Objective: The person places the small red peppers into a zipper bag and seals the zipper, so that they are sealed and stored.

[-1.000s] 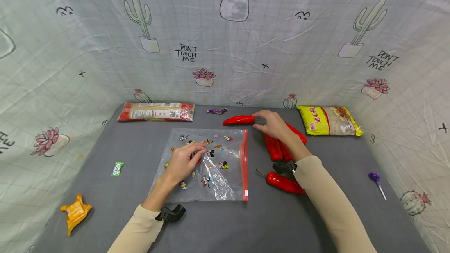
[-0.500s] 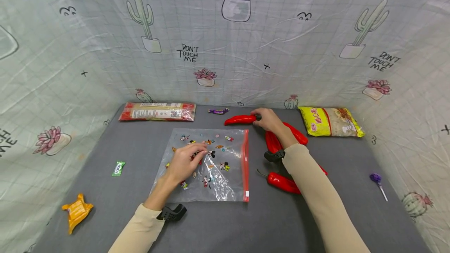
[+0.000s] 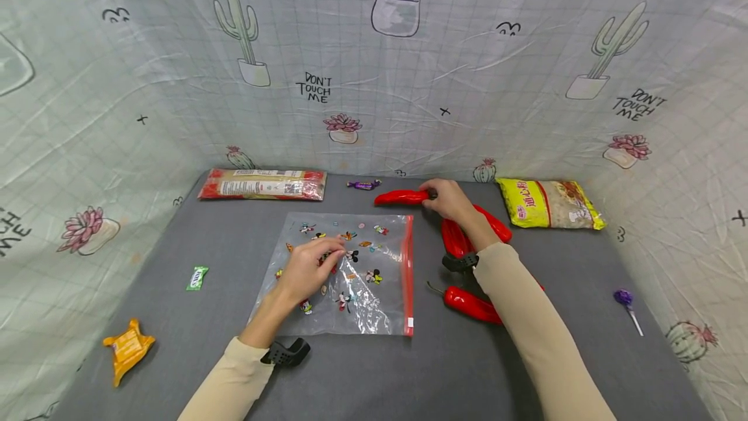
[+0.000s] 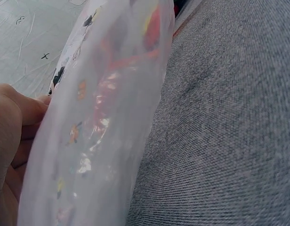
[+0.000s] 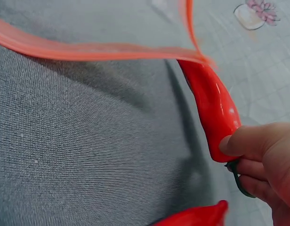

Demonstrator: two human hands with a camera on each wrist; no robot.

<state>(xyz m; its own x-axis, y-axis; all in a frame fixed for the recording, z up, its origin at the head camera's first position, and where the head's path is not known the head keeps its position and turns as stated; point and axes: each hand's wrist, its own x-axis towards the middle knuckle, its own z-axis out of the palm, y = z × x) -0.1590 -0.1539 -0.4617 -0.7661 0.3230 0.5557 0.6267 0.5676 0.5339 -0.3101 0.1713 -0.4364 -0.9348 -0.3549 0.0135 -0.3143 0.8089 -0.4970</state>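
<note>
In the head view my left hand [image 3: 308,269] pinches the upper film of a clear zip bag [image 3: 374,307] with cartoon prints and a red zip edge. The left wrist view shows that film [image 4: 88,165] lifted beside the thumb. At the back, my right hand [image 3: 450,203] holds a red chili pepper [image 3: 400,197] by its stem end, with thumb and fingers round it. The right wrist view shows the green stem [image 5: 239,181] running past the fingers; the bag's zip edge [image 5: 107,52] overlaps the pepper's far end. More red peppers [image 3: 456,237] lie under the right forearm, partly hidden.
Along the back lie a red-ended noodle packet [image 3: 263,184], a purple-wrapped candy [image 3: 363,184] and a yellow food packet [image 3: 549,203]. A green candy [image 3: 197,278] and an orange-wrapped item [image 3: 129,351] lie left, a purple lollipop [image 3: 624,299] right. Another pepper [image 3: 470,305] lies near the sleeve.
My right hand has shifted slightly left and back, closing its grip on the pepper's stem end. The pepper has hardly moved, and my left hand stays on the bag.
</note>
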